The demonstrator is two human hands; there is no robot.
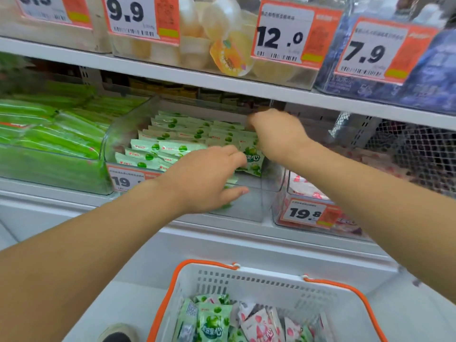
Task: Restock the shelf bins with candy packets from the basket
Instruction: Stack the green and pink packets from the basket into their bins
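Candy packets (158,146), green/white, stacked in neat rows inside clear bin (111,141) on mid shelf. Landmark = that clear bin.

Around it: L of bin, another clear bin w/ long green packs (47,129). R of bin, bin w/ pink/white packets (306,188), price tag 19.8 (306,213) on its front. Further R, white mesh panel (419,149). On clear bin's front-left, price tag starting 19 (128,180), rest hidden by left forearm. Above bin, white shelf edge (172,77) overhangs it; upper shelf holds jelly cups (222,28) plus tags 9.9 (133,16), 12.0 (281,35), 7.9 (367,53). Below bin, white basket (246,280) w/ orange handles, holding mixed green and pink packets, loosely piled. Dark shoe tip at lower L of basket.

Packets' look: pale green wrappers, green fruit print, red logo; rows fill bin's L and rear, front-right part mostly bare.

Hands: left hand (207,178) reaching into bin's front, palm down, fingers curled over a few green packets near the front wall; thumb out toward the R. Right hand (274,134) deeper in bin at its R side, fingers bent down, pinching a green packet (253,160) standing upright below the hand; fingertips blurred. Both forearms bare, crossing above basket toward bin.
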